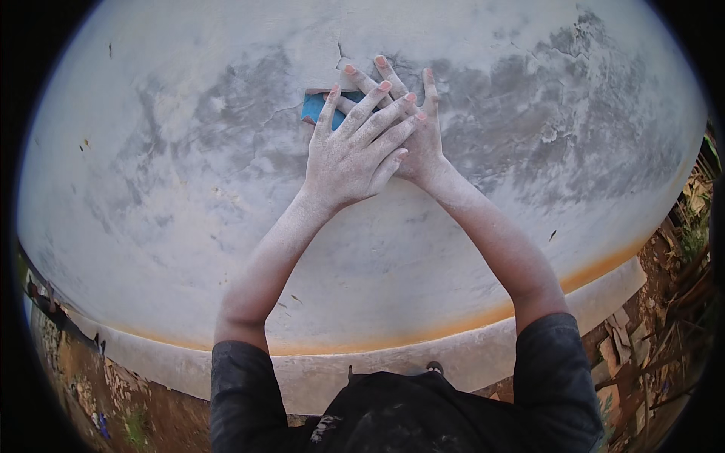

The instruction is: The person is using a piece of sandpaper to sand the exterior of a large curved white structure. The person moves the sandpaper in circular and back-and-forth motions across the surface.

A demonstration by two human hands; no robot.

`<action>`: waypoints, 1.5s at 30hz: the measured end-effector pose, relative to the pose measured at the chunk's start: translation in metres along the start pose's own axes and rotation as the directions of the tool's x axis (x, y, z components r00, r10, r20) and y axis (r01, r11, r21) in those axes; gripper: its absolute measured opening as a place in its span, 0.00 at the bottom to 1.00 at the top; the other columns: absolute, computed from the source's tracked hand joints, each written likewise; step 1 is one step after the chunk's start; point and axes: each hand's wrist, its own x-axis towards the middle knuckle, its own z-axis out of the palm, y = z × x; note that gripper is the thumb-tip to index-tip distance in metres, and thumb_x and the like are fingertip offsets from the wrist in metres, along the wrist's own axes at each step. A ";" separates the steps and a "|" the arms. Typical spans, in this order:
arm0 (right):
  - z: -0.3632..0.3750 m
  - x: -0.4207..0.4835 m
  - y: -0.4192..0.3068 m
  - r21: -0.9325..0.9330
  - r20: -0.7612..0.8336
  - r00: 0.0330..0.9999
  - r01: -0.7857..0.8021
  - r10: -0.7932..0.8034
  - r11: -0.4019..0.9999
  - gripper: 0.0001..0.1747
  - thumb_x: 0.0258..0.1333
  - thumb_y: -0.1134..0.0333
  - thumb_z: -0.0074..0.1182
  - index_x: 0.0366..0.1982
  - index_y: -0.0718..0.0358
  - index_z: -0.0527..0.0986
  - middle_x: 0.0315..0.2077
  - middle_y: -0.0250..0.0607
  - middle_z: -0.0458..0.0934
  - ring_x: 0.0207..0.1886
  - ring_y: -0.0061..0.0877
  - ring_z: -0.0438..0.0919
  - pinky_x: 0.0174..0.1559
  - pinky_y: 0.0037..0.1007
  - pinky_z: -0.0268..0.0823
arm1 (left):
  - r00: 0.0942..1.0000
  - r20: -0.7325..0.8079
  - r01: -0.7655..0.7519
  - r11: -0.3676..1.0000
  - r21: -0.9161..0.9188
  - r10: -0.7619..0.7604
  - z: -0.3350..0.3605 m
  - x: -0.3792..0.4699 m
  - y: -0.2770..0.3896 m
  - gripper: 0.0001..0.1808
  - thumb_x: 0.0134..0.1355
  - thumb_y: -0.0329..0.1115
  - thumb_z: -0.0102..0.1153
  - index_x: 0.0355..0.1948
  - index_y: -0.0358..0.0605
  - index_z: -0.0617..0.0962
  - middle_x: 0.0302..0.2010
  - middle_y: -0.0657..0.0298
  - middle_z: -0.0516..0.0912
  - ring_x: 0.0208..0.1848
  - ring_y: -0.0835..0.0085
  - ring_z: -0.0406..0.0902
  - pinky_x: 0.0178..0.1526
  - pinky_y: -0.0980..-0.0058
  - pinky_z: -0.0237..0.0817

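Observation:
A blue sheet with a brown edge [315, 106], probably sandpaper, lies flat against a pale, dusty wall [362, 238]. My right hand [422, 133] rests on it with spread fingers, its thumb across the blue surface, pinning it to the wall. Over the back of that hand lies my left hand [354, 144], flat, its fingers pointing up and right; its outermost finger crosses the blue sheet. White powder coats both hands and forearms. The palms and the part of the sheet beneath them are hidden.
The wall has grey smeared patches and cracks [340, 51]. An orange band [396, 341] runs along its foot above a concrete ledge [317, 376]. Broken pieces and sticks [617, 345] lie on brown soil at right. Another person [54, 308] is at far left.

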 end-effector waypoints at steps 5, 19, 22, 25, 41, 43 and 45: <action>-0.011 -0.009 0.025 -0.122 0.131 0.991 0.037 -0.021 0.992 0.38 0.68 0.33 0.45 0.75 0.31 0.60 0.78 0.12 0.53 0.81 0.20 0.47 0.79 0.64 0.23 | 0.993 -0.025 0.116 0.977 0.180 -0.114 0.011 0.002 -0.020 0.28 0.73 0.56 0.50 0.74 0.80 0.69 0.78 0.80 0.63 0.81 0.76 0.53 0.83 0.43 0.23; -0.044 -0.075 0.100 -0.080 0.112 0.990 -0.081 0.089 0.994 0.34 0.64 0.40 0.53 0.71 0.15 0.63 0.78 0.15 0.54 0.82 0.24 0.47 0.79 0.59 0.23 | 0.963 -0.180 0.238 0.949 0.205 -0.202 0.018 -0.016 -0.029 0.40 0.61 0.66 0.57 0.76 0.81 0.67 0.81 0.73 0.57 0.84 0.64 0.44 0.81 0.39 0.19; -0.042 -0.078 0.105 -0.105 0.065 0.994 -0.083 0.090 0.991 0.33 0.64 0.39 0.53 0.70 0.16 0.65 0.77 0.15 0.57 0.82 0.25 0.48 0.80 0.58 0.25 | 0.965 -0.178 0.227 0.953 0.199 -0.192 0.020 -0.017 -0.027 0.41 0.61 0.65 0.57 0.76 0.79 0.67 0.81 0.72 0.58 0.84 0.63 0.45 0.81 0.40 0.20; -0.039 -0.079 0.105 -0.093 0.012 0.995 -0.098 0.100 0.991 0.32 0.64 0.38 0.52 0.70 0.17 0.66 0.76 0.15 0.58 0.81 0.26 0.49 0.79 0.58 0.27 | 0.965 -0.184 0.224 0.953 0.202 -0.188 0.025 -0.020 -0.029 0.42 0.60 0.64 0.58 0.76 0.78 0.67 0.81 0.72 0.58 0.84 0.62 0.45 0.81 0.40 0.20; -0.030 -0.092 0.103 -0.133 -0.149 0.979 -0.156 0.136 0.979 0.32 0.62 0.45 0.57 0.69 0.27 0.71 0.76 0.23 0.62 0.81 0.31 0.52 0.79 0.58 0.36 | 0.972 -0.206 0.156 0.966 0.207 -0.113 0.028 -0.022 -0.028 0.44 0.59 0.63 0.60 0.77 0.83 0.64 0.82 0.71 0.55 0.84 0.58 0.45 0.81 0.36 0.28; -0.031 -0.095 0.097 -0.131 -0.141 0.975 -0.192 0.173 0.973 0.33 0.60 0.48 0.58 0.69 0.29 0.72 0.76 0.25 0.61 0.81 0.33 0.52 0.78 0.60 0.36 | 0.978 -0.175 0.147 0.973 0.178 -0.116 0.026 -0.024 -0.026 0.43 0.59 0.64 0.60 0.77 0.83 0.64 0.82 0.70 0.56 0.84 0.58 0.45 0.81 0.36 0.28; -0.027 -0.098 0.083 -0.099 -0.156 0.971 -0.196 0.179 0.976 0.34 0.59 0.49 0.58 0.69 0.30 0.72 0.76 0.27 0.61 0.81 0.35 0.52 0.78 0.63 0.35 | 0.985 -0.151 0.116 0.973 0.199 -0.086 0.024 -0.024 -0.025 0.41 0.61 0.63 0.58 0.76 0.82 0.65 0.81 0.69 0.57 0.83 0.56 0.46 0.81 0.37 0.27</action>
